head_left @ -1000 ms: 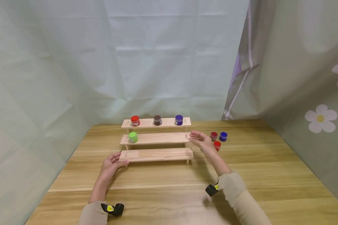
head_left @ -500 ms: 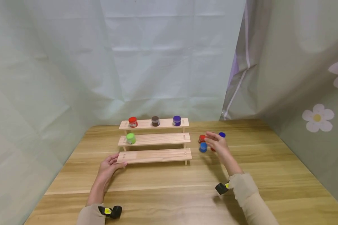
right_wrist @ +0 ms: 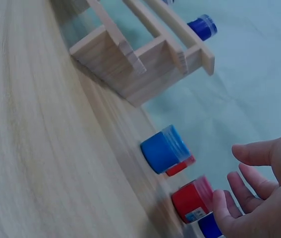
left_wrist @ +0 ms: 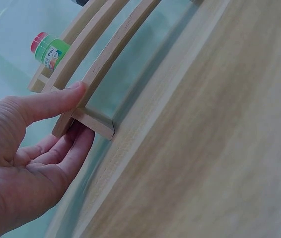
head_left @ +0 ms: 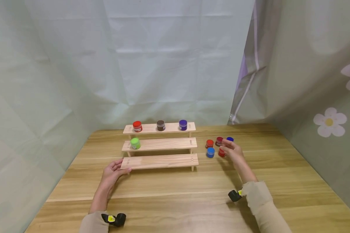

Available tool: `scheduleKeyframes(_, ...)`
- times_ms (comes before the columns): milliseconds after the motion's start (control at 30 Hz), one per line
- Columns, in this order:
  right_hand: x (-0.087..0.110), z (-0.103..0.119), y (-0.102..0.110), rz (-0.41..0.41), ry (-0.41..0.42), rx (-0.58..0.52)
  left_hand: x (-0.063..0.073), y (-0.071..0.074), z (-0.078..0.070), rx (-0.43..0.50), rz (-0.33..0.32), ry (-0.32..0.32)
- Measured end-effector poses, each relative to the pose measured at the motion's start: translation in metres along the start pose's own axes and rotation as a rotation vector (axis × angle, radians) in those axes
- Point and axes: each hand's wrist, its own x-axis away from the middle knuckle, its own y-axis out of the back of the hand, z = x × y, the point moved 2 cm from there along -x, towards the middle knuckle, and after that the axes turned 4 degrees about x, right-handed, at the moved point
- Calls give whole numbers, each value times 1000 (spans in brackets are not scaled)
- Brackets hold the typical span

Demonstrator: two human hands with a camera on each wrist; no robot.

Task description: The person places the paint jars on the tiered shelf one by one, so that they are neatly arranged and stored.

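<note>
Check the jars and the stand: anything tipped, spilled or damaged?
Nothing stands out. The green jar and three top-shelf jars stand upright on the wooden stand. The five jars on the table look upright too, though the right hand partly hides some, and no spill or damage shows.

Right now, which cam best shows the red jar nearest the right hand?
Right wrist: the red jar is large there, its label in view. The head view shows it small, partly hidden by the right hand. The left wrist view doesn't show it.

left sleeve (head_left: 95,222) beige | right sleeve (head_left: 264,207) beige | wrist cameras (head_left: 121,219) black | yellow labels (head_left: 111,219)
</note>
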Motion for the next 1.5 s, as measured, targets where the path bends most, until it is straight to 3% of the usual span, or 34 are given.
scheduleKeyframes(400, -7, -13, -2, 30, -21, 10, 2, 0, -1, -21, 1, 1)
scheduleKeyframes(733, -11, -27, -8, 4, -59, 59, 2, 0, -1, -34, 3, 7)
scheduleKeyframes(1133, -13, -31, -9, -33, -36, 80, 2, 0, -1, -52, 5, 14)
scheduleKeyframes(1500, -10, -28, -7, -13, -56, 70, 1, 0, 0, -64, 7, 16)
